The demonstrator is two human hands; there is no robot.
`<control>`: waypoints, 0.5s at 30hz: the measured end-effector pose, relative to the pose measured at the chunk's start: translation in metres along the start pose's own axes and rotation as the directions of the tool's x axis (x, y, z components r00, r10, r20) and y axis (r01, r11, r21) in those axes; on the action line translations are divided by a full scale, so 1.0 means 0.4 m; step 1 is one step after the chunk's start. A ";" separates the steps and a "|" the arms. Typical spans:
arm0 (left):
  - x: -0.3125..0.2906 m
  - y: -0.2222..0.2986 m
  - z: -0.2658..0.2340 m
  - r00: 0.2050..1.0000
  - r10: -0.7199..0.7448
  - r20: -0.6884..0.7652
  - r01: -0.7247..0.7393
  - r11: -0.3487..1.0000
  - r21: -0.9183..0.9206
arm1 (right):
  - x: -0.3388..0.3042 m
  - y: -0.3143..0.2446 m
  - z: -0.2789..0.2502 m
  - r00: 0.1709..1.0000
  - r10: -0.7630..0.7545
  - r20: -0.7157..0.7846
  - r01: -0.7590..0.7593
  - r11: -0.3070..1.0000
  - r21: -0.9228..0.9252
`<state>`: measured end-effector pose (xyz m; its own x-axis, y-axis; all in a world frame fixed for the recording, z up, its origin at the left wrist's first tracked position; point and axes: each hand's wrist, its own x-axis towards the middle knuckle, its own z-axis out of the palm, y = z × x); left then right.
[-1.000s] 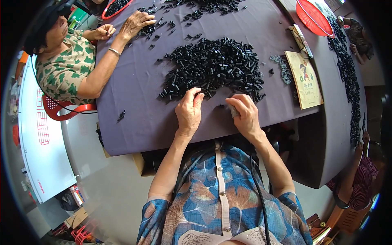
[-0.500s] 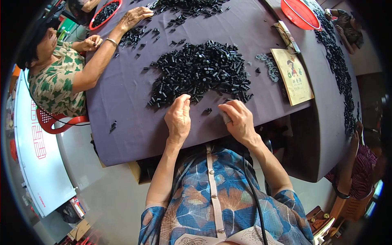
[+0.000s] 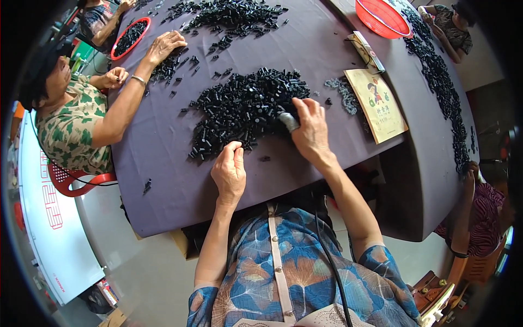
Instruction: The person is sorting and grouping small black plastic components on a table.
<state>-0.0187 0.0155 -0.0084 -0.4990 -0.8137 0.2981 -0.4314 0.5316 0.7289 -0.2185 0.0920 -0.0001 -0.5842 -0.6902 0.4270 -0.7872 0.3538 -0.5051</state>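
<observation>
A pile of small black cylinders [image 3: 248, 106] lies on the cloth-covered worktop [image 3: 163, 188]. The left hand [image 3: 229, 171] pinches closed at its near edge, contents unclear; the right hand's [image 3: 311, 132] grip is spread at its right side.

we have our right hand [image 3: 312, 131] over the right side of a heap of small black parts [image 3: 239, 106] — its grey-wrapped thumb [image 3: 289, 121] apart from the fingers [image 3: 303, 104] — while our left hand [image 3: 229, 175], fingertips [image 3: 235, 145] pinched together, is at the near edge. a yellow booklet [image 3: 384, 121] lies rightward; leftward, a co-worker's hand [image 3: 162, 48] touches another black pile [image 3: 164, 71].
</observation>
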 end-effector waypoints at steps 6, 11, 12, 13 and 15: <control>0.002 0.004 0.001 0.998 0.061 -0.005 -0.061 0.997 0.043 | 0.001 -0.093 0.044 0.981 -0.177 0.076 0.163 0.974 0.158; 0.002 -0.002 0.003 0.994 0.102 -0.031 -0.101 0.994 0.036 | 0.021 -0.100 0.029 0.942 -0.328 0.075 0.290 0.904 0.314; 0.000 -0.007 0.005 0.994 0.099 -0.035 -0.097 0.995 0.037 | 0.030 -0.092 0.010 0.949 -0.315 0.007 0.297 0.900 0.318; -0.003 -0.012 0.006 0.996 0.085 -0.030 -0.084 0.996 0.041 | 0.036 -0.066 0.001 0.956 -0.288 -0.053 0.291 0.915 0.280; -0.002 -0.005 0.003 0.997 0.071 -0.026 -0.070 0.997 0.042 | 0.050 0.006 -0.033 0.977 -0.199 -0.074 0.207 0.970 0.127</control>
<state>-0.0184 0.0154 -0.0108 -0.5086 -0.7796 0.3655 -0.4262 0.5968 0.6799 -0.2347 0.0875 0.0170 -0.4289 -0.6982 0.5732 -0.8595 0.1203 -0.4967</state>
